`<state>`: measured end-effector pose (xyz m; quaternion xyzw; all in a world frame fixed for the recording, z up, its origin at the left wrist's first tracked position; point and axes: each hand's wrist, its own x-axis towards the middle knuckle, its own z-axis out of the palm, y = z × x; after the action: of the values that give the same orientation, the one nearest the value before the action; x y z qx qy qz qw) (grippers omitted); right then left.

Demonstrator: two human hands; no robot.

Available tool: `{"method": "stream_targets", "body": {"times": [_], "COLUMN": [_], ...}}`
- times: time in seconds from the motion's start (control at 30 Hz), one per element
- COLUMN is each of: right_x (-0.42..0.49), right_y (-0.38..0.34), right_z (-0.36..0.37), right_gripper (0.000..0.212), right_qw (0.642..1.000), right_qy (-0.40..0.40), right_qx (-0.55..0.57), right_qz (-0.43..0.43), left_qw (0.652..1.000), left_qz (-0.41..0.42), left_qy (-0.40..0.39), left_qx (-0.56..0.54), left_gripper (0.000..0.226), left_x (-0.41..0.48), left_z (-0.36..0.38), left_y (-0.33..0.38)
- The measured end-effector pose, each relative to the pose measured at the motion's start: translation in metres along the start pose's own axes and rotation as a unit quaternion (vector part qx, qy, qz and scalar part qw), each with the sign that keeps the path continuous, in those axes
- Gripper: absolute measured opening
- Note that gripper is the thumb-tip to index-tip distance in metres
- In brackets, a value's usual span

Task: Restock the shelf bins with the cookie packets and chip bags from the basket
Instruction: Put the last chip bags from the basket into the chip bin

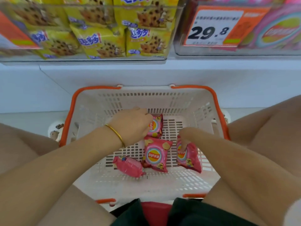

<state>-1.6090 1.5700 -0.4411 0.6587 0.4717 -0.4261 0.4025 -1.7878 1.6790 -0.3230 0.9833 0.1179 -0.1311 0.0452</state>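
Pink foil chip bags, four in all, are pictured in the white slatted basket (91,110) held between a crouching person's knees. The leftmost bag (127,166) lies untouched on its side. The left grip (132,126) is curled over the edge of the far bag (157,126). The middle bag (157,154) lies flat, face up. The right grip (184,138) is lowered onto the top of the right-hand bag (189,158); whether it is pinched cannot be told, the fingers being mostly hidden. The bags are judged light, air-puffed, slippery and easily crushed, and best taken by a crimped end seam. The chip bin (244,52) is seen on the shelf above, at right.
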Motion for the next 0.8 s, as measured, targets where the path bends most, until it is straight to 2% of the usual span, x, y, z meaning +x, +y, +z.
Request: {"method": "stream_targets", "body": {"times": [0.13,0.23,0.27,0.33,0.37,0.43,0.53,0.63,0.73,0.8], "right_x": [-0.057,-0.111,-0.127,-0.157,-0.17,-0.184,-0.187,-0.189,-0.201,-0.212], "right_y": [0.031,0.045,0.049,0.052,0.052,0.05,0.045,0.043,0.049,0.056], "right_z": [-0.048,-0.079,-0.083,-0.085,-0.083,-0.076,-0.069,-0.065,-0.056,-0.047], "right_gripper": [0.066,0.068,0.067,0.065,0.064,0.062,0.055,0.05,0.049,0.051], "right_qw": [0.998,0.98,0.965,0.931,0.913,0.881,0.845,0.799,0.713,0.669], "right_qy": [0.061,0.154,0.188,0.235,0.245,0.253,0.276,0.322,0.354,0.354], "right_qx": [0.02,0.095,0.139,0.217,0.257,0.322,0.379,0.438,0.56,0.615], "right_qz": [-0.015,-0.087,-0.118,-0.174,-0.199,-0.236,-0.257,-0.255,-0.23,-0.22], "left_qw": [0.994,0.966,0.94,0.86,0.822,0.777,0.769,0.756,0.743,0.747], "left_qz": [-0.035,-0.097,-0.125,-0.16,-0.153,-0.116,-0.096,-0.116,-0.132,-0.135], "left_qy": [-0.024,-0.031,-0.032,-0.046,-0.047,-0.03,0.006,0.068,0.144,0.196], "left_qx": [-0.1,-0.239,-0.315,-0.483,-0.546,-0.618,-0.631,-0.641,-0.64,-0.621], "left_gripper": [0.036,0.048,0.056,0.074,0.078,0.074,0.069,0.037,0.026,0.025], "left_x": [0.005,0.01,0.01,0.012,0.013,0.012,0.009,0.003,0.0,0.0], "left_z": [0.0,-0.004,-0.008,-0.015,-0.017,-0.022,-0.028,-0.033,-0.04,-0.051], "left_y": [0.005,0.011,0.014,0.019,0.021,0.026,0.027,0.025,0.022,0.022]}}
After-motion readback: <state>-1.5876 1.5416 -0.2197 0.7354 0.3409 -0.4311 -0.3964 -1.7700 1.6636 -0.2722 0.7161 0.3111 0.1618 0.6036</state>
